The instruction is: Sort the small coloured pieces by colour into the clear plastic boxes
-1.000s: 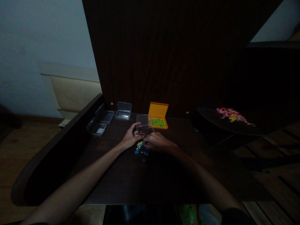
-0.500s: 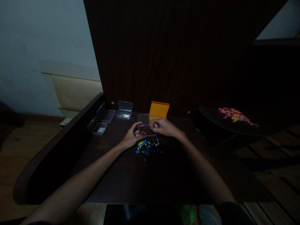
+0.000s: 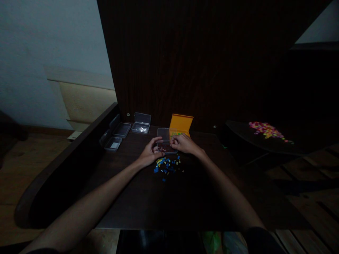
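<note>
My left hand [image 3: 150, 153] grips the left side of a clear plastic box [image 3: 167, 152] with its lid standing up behind. A few small pinkish pieces lie inside it. At the box's right side is my right hand [image 3: 182, 144], its fingers curled together over the edge; whatever they pinch is too small to make out. Just in front of the box lies a scattered pile of small blue and yellow pieces [image 3: 169, 165]. Behind my right hand an orange box [image 3: 181, 122] stands with its lid raised, and some yellow-green pieces show in it.
Several clear boxes with raised lids stand at the back left, among them one by the wall panel [image 3: 141, 127] and one holding a white slip [image 3: 112, 144]. On a dark curved surface to the right lies a heap of pink and yellow pieces [image 3: 267, 129]. A raised board [image 3: 76, 155] borders the table's left.
The view has shifted slightly. My right hand has moved very little at the box's right side, and more of the yellow-green pieces in the orange box show. My left hand keeps its hold.
</note>
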Tool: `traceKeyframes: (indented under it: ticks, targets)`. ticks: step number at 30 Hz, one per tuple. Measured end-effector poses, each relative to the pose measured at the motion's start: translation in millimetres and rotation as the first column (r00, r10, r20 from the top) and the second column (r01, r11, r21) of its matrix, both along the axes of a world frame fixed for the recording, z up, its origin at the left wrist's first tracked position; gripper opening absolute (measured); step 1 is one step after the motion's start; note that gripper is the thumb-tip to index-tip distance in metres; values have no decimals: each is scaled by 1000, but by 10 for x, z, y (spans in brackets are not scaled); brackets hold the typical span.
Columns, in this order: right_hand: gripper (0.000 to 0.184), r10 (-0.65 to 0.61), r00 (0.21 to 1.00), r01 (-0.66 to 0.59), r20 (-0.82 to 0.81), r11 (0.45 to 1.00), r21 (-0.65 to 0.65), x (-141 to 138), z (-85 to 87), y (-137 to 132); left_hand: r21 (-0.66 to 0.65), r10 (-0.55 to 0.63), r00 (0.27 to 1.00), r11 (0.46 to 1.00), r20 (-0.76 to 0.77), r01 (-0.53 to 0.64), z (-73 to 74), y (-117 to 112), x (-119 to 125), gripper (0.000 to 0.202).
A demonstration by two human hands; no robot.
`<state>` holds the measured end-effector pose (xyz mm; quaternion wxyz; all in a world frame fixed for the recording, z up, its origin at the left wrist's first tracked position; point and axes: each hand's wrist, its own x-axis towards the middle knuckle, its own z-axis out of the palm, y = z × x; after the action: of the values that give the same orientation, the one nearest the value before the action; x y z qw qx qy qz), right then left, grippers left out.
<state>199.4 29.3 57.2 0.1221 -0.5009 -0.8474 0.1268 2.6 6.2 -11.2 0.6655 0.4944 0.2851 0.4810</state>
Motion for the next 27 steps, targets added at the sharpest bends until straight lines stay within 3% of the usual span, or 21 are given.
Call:
traceKeyframes:
  ticks: [9, 21, 27]
  targets:
    - [8, -65, 992, 64, -105, 998, -10, -8, -78, 49, 11, 1, 1000, 1000, -25, -1, 19, -5, 8, 71]
    - [11, -244, 952, 231, -184, 969, -90, -72, -108, 49, 8, 1, 1000, 1000, -30, -1, 48, -20, 8, 69]
    - [12, -256, 949, 244, -184, 966, -83, -70, -131, 60, 4, 6, 999, 1000, -41, -6, 49, -14, 8, 69]
